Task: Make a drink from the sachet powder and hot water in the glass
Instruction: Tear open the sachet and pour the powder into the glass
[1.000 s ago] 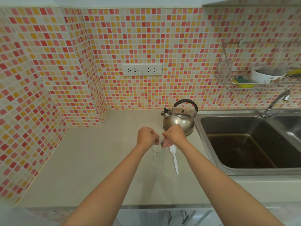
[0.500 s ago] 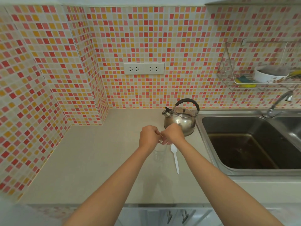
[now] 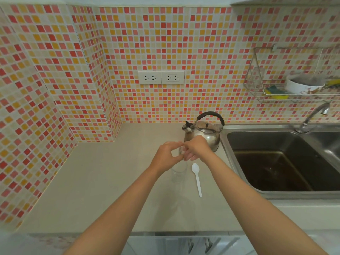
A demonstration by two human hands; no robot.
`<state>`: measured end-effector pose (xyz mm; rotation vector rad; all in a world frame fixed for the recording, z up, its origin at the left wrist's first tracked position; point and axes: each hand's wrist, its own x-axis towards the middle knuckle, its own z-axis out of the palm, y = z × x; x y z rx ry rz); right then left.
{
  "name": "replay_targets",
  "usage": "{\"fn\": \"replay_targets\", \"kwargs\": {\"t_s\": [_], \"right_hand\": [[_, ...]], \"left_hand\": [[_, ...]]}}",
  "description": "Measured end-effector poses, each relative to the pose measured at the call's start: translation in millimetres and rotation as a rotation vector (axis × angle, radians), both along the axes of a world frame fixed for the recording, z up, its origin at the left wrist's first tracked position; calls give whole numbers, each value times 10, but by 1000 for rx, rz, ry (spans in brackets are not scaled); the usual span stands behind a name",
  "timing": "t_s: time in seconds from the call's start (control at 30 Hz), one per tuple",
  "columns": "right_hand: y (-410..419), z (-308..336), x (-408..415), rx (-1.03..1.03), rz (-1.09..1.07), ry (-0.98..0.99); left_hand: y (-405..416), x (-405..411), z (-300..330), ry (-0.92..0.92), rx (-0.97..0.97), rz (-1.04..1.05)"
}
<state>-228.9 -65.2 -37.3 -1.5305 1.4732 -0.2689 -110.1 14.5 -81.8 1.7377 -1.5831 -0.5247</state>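
Note:
A clear empty glass point(image 3: 179, 173) stands on the beige counter, partly hidden under my hands. Both hands are raised just above its rim. My left hand point(image 3: 168, 155) curls thumb and forefinger into a ring, and my right hand point(image 3: 197, 148) meets it fingertip to fingertip. Between them they pinch a small silvery sachet point(image 3: 181, 150), of which only a sliver shows. A white plastic spoon point(image 3: 196, 178) lies on the counter to the right of the glass. The steel kettle point(image 3: 207, 134) with a black handle stands behind my right hand.
A steel sink point(image 3: 279, 162) with a tap point(image 3: 312, 116) takes up the right side. On the tiled wall above it, a wire rack point(image 3: 261, 89) holds a bowl and a sponge. Two sockets point(image 3: 161, 77) sit on the back wall. Bare counter point(image 3: 103, 172) stretches to the left.
My hands have stayed together over the glass. The fingers have loosened from tight fists, with the left thumb and forefinger now forming a ring and the right fingers spread downward.

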Motion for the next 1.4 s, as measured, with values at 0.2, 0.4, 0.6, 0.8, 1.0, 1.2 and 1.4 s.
{"fn": "replay_targets", "kwargs": {"t_s": [0.2,0.4,0.6,0.8,1.0,1.2,1.4], "right_hand": [[-39,21,31,21,78,56],[-140,-19,66,-76,82,184],[-157,-55,67,-96,94,285],[-202,-67,110,-75,75,226],[-249,-84,-98,77,-88,-9],[-37,-881,-496,-99,-76,335],[157,-1336,-502,-65,-26,412]], "left_hand": [[-37,11,-48,-14,-5,24],[-57,-6,-76,9,-68,12],[-85,20,-115,-33,-88,40],[-118,77,-122,-23,-117,63],[-130,189,-142,45,-126,110],[-134,207,-148,108,-127,121],[-121,229,-213,107,-83,92]]}}
